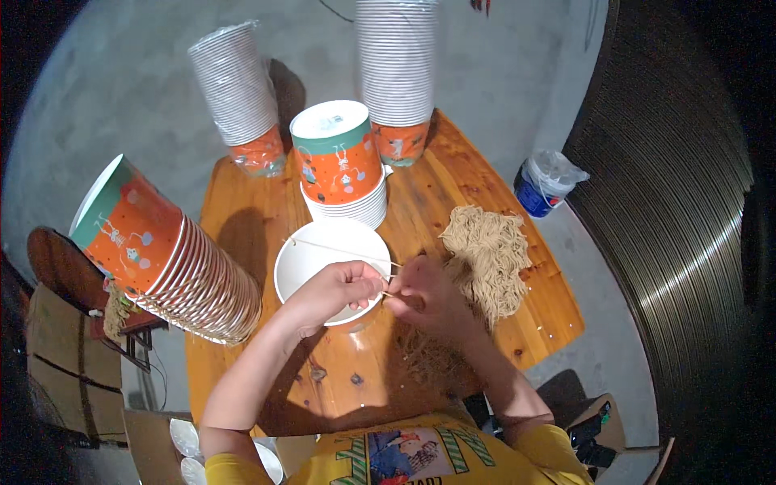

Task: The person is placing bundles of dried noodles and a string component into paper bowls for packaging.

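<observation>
A white-lined paper bucket (pixel 303 271) stands on the wooden table in front of me, its open mouth facing up. A thin beige cord (pixel 343 247) runs from the far left of its rim across the mouth to my hands. My left hand (pixel 343 289) is over the near right of the rim, thumb and fingers pinched on the cord. Close beside it, my right hand (pixel 428 295) pinches the cord too, partly in shadow. To the right of that hand lies a tangled heap of beige cords (pixel 489 250).
On the left leans a stack of orange-green buckets (pixel 145 226) with cords on them. Behind the bucket, another stack (pixel 339 174) stands upside down. Two plastic-wrapped stacks (pixel 234 85) (pixel 398 73) stand at the far edge. A blue pail (pixel 540 187) is on the floor, right.
</observation>
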Demonstrator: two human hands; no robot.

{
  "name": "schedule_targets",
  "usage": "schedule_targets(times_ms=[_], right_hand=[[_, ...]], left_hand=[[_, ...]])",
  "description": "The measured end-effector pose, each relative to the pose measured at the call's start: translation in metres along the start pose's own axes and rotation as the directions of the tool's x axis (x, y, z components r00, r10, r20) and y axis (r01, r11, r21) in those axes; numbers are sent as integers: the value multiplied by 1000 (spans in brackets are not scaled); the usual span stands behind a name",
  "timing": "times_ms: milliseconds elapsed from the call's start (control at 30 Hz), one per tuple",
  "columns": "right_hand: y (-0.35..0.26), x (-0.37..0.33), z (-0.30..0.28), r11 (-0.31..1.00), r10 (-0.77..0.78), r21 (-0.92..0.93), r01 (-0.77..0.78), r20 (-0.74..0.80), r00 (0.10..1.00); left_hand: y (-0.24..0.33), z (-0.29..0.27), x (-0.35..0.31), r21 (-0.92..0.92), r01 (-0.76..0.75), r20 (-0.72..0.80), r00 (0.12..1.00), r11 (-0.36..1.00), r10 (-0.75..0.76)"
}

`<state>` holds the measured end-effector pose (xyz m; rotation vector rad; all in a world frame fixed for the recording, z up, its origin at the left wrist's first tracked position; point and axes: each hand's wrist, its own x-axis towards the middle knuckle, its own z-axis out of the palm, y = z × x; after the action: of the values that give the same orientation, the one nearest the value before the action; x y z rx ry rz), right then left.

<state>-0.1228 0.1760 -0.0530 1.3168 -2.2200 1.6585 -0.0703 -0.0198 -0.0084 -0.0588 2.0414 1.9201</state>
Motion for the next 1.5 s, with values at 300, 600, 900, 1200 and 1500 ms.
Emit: schedule_targets(times_ms=[300,600,900,1200,1500], right_hand=[[0,-6,24,974,66,223,-45,-88,994],[-17,-4,22,991,-94,-111,79,-139,986],[-17,-6,16,919,-162,-372,130,-54,985],[-16,-7,16,902,-194,-397,168,-26,981],[5,-6,18,875,341,358,-326,24,940]], left_hand=[[2,2,2,-49,45,14,999,998,-44],[3,-1,0,-316,135,59,991,939,-123],[9,-3,-8,-204,121,-15,992,971,-127],[7,10,-13,124,-79,-115,989,989,94],[8,19,-18,473,-224,-133,938,852,320]])
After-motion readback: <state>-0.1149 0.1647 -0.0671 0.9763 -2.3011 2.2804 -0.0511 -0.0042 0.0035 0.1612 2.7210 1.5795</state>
